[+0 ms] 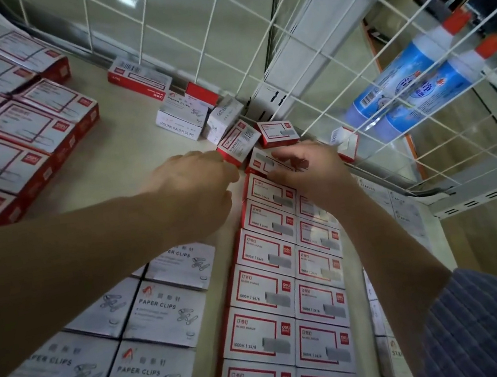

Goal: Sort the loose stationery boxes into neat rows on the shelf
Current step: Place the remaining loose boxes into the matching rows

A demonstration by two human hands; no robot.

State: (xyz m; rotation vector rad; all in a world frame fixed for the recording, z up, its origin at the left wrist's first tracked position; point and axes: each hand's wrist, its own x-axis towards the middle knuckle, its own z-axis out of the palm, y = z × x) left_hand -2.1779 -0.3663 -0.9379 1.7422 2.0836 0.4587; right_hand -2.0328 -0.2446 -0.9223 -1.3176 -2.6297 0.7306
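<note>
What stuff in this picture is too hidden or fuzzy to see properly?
Head view only:
- Left hand: fingertips hidden behind the hand's back, at a tilted staple box; grip unclear.
- Staple box under the right hand: partly covered by fingers.
- Glue bottles: labels blurred, behind wire grid.
- Paper clip boxes: front ones cut off by the bottom edge.

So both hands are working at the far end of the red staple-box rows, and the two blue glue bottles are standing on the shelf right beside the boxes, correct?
Not quite. Both the left hand and right hand are at the far end of the red staple-box rows, but the two blue glue bottles lie on their sides beyond the white wire grid, not standing beside the boxes. The head view shows this.
</note>
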